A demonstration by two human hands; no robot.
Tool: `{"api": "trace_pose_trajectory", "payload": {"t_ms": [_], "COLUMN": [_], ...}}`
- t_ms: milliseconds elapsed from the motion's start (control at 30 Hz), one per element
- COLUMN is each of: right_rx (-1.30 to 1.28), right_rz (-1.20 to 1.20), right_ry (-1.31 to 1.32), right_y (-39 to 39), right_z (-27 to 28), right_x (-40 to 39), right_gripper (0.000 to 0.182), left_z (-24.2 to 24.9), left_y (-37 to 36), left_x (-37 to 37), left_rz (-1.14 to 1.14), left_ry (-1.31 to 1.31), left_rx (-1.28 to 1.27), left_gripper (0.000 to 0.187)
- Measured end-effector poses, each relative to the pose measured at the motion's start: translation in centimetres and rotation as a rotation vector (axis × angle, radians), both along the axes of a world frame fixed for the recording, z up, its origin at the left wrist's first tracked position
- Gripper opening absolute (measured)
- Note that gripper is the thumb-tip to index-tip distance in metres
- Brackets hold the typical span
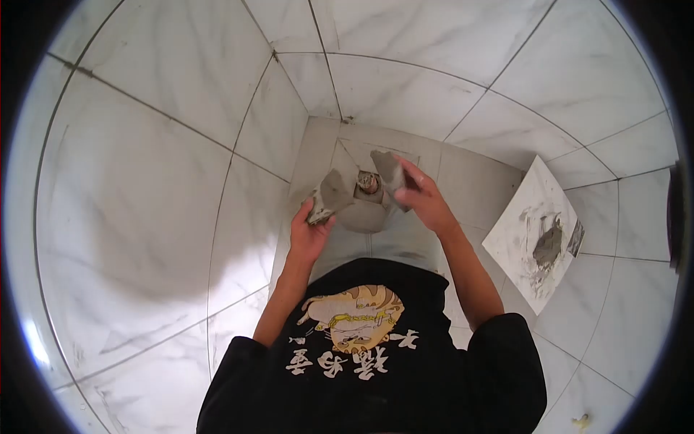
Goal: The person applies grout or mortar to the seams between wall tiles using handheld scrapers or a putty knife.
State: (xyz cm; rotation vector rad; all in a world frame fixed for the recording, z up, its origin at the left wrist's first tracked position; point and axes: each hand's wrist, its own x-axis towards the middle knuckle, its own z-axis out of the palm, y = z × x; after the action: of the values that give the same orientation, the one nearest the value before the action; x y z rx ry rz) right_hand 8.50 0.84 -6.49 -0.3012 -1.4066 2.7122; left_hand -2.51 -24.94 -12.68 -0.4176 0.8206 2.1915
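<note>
My left hand (309, 235) is closed on a grey tile piece (332, 189), its upper face smeared with mortar. Opposite it, my right hand (425, 201) grips another mortar-covered tile piece (388, 171), tilted and slightly blurred. Between the two pieces, a round drain pipe (369, 183) shows in a square opening in the floor. Just below that opening is a rounded grey surface (363, 216) that I cannot identify. Both pieces are held above the floor, on either side of the pipe.
Grey floor tiles (470, 189) surround the opening. Marbled white tile walls (155, 166) stand close at the left and ahead. To the right rests a white tile board (513, 235) bearing a lump of mortar (548, 246). A small yellowish scrap (580, 421) lies at lower right.
</note>
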Motion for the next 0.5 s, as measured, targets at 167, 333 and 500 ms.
{"api": "trace_pose_trajectory", "payload": {"t_ms": [167, 333, 500], "right_rx": [1.021, 1.126, -0.524], "right_rz": [0.125, 0.004, -0.147], "right_ry": [0.350, 0.249, 0.118], "right_y": [-1.3, 0.4, 1.5], "right_z": [3.1, 1.0, -1.4], "right_x": [1.5, 4.3, 8.6], "right_gripper": [0.069, 0.058, 0.056], "left_z": [4.9, 8.6, 11.4], "left_y": [0.7, -0.7, 2.1], "left_x": [2.0, 0.6, 0.6], "left_rz": [-0.152, -0.231, -0.142], "left_ry": [0.037, 0.166, 0.434], "left_rx": [0.057, 0.235, -0.023], "left_gripper": [0.027, 0.031, 0.032]}}
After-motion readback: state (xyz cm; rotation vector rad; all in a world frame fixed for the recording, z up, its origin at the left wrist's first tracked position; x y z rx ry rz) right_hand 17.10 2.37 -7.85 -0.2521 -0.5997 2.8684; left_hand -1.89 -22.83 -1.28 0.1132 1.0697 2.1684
